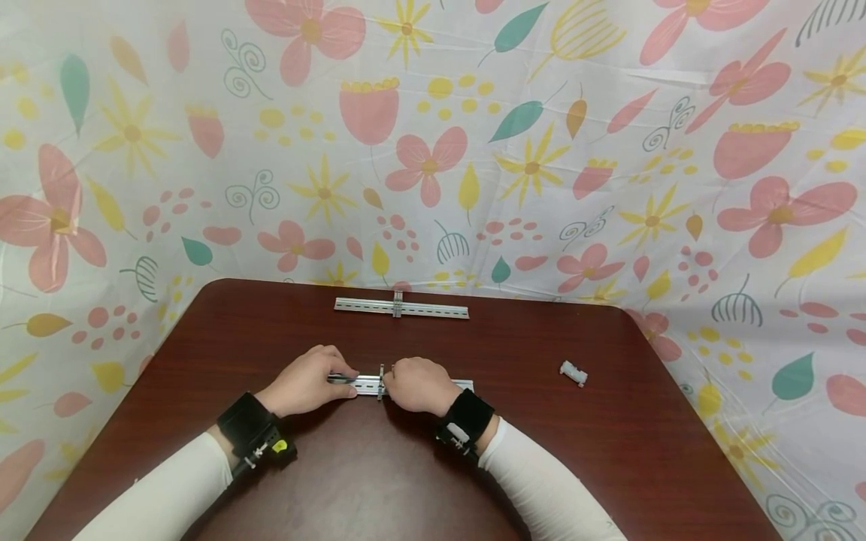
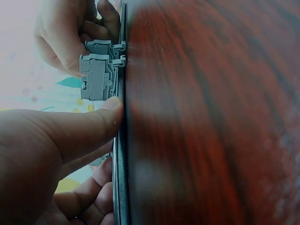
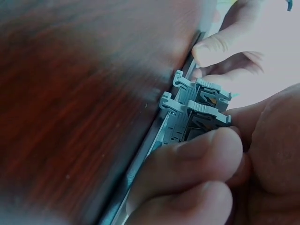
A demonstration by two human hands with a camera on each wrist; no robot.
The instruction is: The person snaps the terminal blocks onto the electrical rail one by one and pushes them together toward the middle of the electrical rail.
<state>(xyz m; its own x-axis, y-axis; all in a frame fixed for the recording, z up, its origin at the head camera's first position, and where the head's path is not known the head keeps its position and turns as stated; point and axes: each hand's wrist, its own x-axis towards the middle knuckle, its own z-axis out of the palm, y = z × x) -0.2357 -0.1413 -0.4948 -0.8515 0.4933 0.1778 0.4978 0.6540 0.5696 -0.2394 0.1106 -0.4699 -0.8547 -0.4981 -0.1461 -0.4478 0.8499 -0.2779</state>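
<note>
A slotted metal DIN rail (image 1: 368, 386) lies on the table before me. My left hand (image 1: 304, 385) pinches it near the left end, thumb along the near edge. Two grey terminal blocks (image 2: 96, 77) sit side by side across the rail with a small gap between them. My right hand (image 1: 422, 385) holds the right-hand grey block (image 3: 208, 115) between thumb and curled fingers, just right of the rail's middle. Part of the rail is hidden beneath the right hand, and its right end shows beyond.
Behind, a second metal rail (image 1: 436, 310) carries grey blocks (image 1: 398, 303) near its middle. One loose grey block (image 1: 573, 373) lies to the right on the dark red-brown table (image 1: 514, 353). A flower-patterned cloth (image 1: 433, 218) hangs around the table's back and sides.
</note>
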